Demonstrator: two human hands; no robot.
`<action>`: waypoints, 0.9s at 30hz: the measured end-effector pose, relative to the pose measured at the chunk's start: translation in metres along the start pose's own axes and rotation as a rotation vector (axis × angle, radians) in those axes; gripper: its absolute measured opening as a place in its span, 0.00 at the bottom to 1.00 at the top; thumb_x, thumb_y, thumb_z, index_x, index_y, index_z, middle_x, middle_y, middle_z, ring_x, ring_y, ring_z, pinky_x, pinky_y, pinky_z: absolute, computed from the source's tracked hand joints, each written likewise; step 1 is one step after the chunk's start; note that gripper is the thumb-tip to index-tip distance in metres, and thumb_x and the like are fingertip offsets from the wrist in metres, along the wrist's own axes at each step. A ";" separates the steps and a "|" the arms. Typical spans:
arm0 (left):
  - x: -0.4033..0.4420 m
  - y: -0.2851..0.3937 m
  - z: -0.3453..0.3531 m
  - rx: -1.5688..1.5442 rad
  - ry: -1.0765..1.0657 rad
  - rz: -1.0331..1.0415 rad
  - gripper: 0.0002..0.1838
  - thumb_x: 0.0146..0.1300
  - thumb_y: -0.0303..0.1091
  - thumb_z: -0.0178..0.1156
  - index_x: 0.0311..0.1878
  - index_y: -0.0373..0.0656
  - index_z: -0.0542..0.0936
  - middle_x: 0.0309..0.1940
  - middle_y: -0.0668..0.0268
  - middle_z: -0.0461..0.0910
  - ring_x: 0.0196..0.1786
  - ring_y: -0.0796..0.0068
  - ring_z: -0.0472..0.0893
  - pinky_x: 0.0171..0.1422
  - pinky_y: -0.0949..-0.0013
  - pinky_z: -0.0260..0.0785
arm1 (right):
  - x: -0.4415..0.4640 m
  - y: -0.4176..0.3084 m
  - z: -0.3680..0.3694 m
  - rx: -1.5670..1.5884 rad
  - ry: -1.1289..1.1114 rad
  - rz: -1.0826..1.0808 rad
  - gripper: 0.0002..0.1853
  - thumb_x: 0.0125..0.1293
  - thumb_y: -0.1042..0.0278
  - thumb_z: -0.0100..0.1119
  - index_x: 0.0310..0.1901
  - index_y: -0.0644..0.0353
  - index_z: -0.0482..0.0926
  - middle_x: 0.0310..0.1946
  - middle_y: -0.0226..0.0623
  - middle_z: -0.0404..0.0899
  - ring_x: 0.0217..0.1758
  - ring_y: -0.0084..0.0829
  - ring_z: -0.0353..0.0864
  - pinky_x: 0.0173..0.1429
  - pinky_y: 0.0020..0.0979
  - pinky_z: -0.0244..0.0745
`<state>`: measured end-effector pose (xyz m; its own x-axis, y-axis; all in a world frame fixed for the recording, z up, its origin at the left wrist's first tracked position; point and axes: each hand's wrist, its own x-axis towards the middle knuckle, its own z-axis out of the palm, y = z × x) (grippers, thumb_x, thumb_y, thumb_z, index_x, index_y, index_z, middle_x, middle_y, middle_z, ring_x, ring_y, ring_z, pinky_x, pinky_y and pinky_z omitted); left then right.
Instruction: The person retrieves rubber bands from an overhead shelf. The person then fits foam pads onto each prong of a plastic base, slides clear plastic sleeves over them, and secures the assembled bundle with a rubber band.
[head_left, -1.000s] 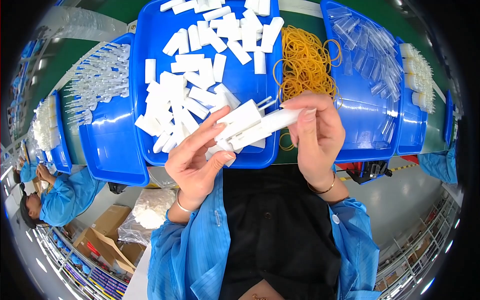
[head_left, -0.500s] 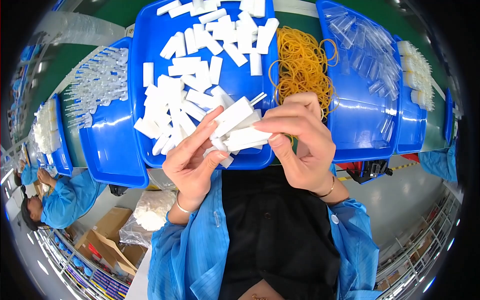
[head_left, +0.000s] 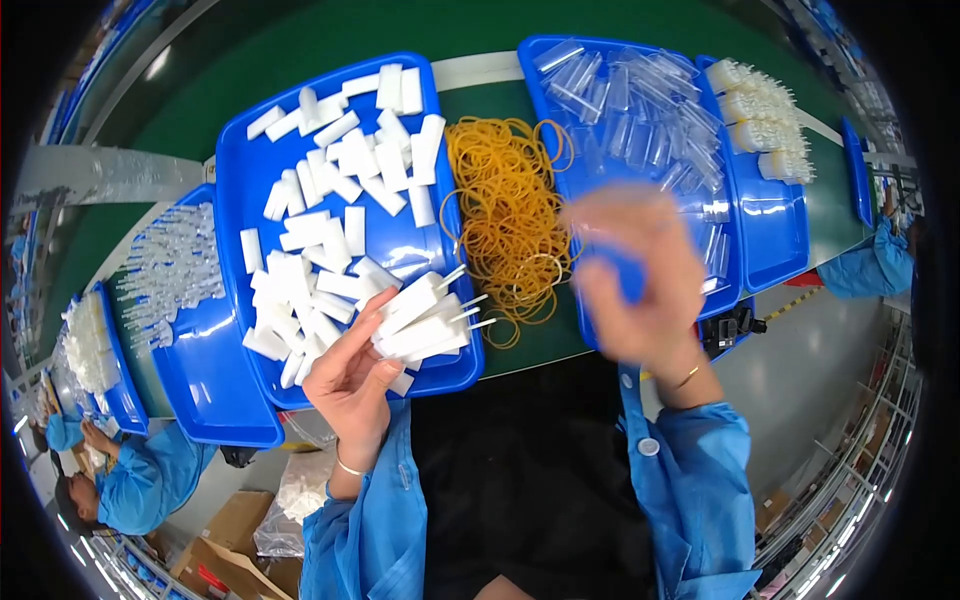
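Note:
My left hand [head_left: 350, 385] is closed around a bundle of white rectangular blocks [head_left: 425, 325], above the front of a blue tray [head_left: 400, 240]. Thin white sticks [head_left: 470, 312] jut from the bundle's right end. Many loose white blocks [head_left: 290, 300] lie in that tray. My right hand [head_left: 645, 275], blurred by motion, hangs over the left side of another blue tray [head_left: 725, 225]. Its thumb and fingers look apart, and I see nothing held between them. Beside it, between the two trays, lies a heap of yellow rubber bands [head_left: 505, 215].
Clear plastic sleeves [head_left: 640, 120] fill the back of the right tray. Farther right are bundled white sticks [head_left: 760, 120]. On the left lie white-tipped sticks [head_left: 175, 270] above a blue tray [head_left: 215, 385]. Another person in a blue sleeve [head_left: 150, 480] sits at lower left.
My right hand has let go of the bundle and moved right. My left hand keeps hold of it. The view has shifted, so the trays appear farther left and lower.

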<state>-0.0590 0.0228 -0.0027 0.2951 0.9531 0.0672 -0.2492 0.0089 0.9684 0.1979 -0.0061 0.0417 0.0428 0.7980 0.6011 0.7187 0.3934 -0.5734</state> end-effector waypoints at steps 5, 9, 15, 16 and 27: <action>-0.003 -0.004 -0.001 0.064 0.044 -0.064 0.24 0.52 0.25 0.62 0.54 0.27 0.72 0.53 0.41 0.72 0.52 0.55 0.77 0.48 0.59 0.74 | 0.036 0.123 -0.039 -0.751 0.018 -0.023 0.17 0.61 0.67 0.58 0.52 0.58 0.73 0.53 0.40 0.73 0.55 0.38 0.73 0.50 0.35 0.70; -0.004 -0.005 -0.002 0.122 0.058 -0.008 0.24 0.54 0.29 0.62 0.54 0.27 0.72 0.52 0.43 0.74 0.47 0.58 0.80 0.39 0.62 0.78 | 0.024 0.165 -0.044 -1.064 -0.164 -0.008 0.17 0.60 0.64 0.57 0.50 0.60 0.73 0.47 0.43 0.73 0.50 0.40 0.73 0.47 0.37 0.69; -0.005 0.002 0.003 -0.017 0.071 -0.123 0.23 0.53 0.23 0.62 0.54 0.28 0.73 0.54 0.42 0.72 0.55 0.56 0.76 0.62 0.60 0.66 | -0.003 0.129 -0.033 -0.854 -0.206 0.078 0.10 0.59 0.68 0.56 0.40 0.60 0.72 0.35 0.38 0.72 0.41 0.39 0.72 0.42 0.37 0.68; -0.004 0.003 0.006 -0.043 0.065 -0.145 0.23 0.54 0.23 0.62 0.54 0.28 0.73 0.54 0.42 0.72 0.55 0.57 0.76 0.62 0.61 0.66 | -0.011 0.123 -0.032 -0.811 -0.231 0.111 0.09 0.59 0.68 0.56 0.39 0.60 0.71 0.35 0.38 0.71 0.41 0.38 0.72 0.42 0.37 0.67; -0.013 -0.005 0.021 -0.116 -0.057 -0.110 0.22 0.53 0.22 0.63 0.52 0.28 0.73 0.56 0.36 0.68 0.59 0.53 0.72 0.61 0.59 0.66 | -0.037 0.040 -0.035 -0.402 -0.079 0.206 0.13 0.54 0.76 0.61 0.43 0.61 0.76 0.25 0.35 0.73 0.29 0.35 0.72 0.37 0.32 0.66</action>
<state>-0.0424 0.0037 -0.0039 0.3770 0.9260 -0.0209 -0.3167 0.1500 0.9366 0.2487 -0.0356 0.0162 0.1715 0.8795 0.4440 0.9135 0.0269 -0.4060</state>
